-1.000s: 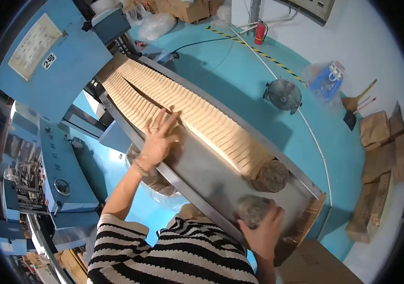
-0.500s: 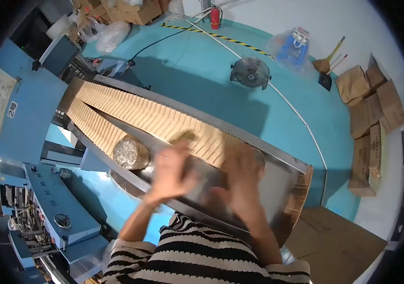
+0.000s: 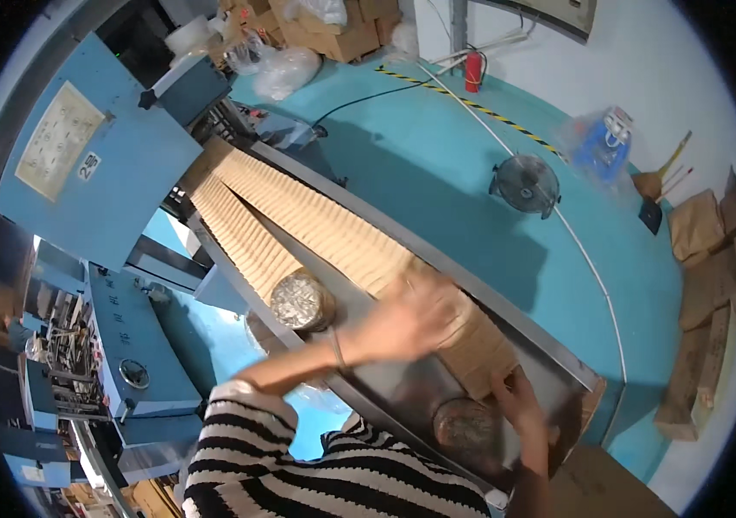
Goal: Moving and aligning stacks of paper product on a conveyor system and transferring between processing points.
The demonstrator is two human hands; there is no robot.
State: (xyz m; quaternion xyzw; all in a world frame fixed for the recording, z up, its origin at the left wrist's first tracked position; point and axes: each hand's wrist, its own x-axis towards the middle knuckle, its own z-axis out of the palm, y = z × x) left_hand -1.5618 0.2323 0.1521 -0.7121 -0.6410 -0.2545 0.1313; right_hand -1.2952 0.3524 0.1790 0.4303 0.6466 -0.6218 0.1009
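The long cream row (image 3: 320, 216) lies along the far edge of the metal trough (image 3: 349, 304); the left hand (image 3: 411, 318) covers it; the right hand (image 3: 523, 404) touches its right end; whether either grips, I cannot tell.

Bright, fairly even light fills the glossy turquoise floor (image 3: 437, 198) and the plain white wall (image 3: 549, 78), while the far upper-left background sinks into dimness. A broad, soft-edged shadow (image 3: 471, 259) spreads across the floor beyond the grey metal tabletop with raised side rails (image 3: 352, 312). Small highlights sparkle on the silvery crinkled top of the round wrapped cylinder (image 3: 297, 300). Motion smears the left hand (image 3: 415, 318); the right hand (image 3: 519, 399) is clearer. Fisheye distortion bends the long white floor pipe (image 3: 588, 268), and black vignetting swallows the corners.
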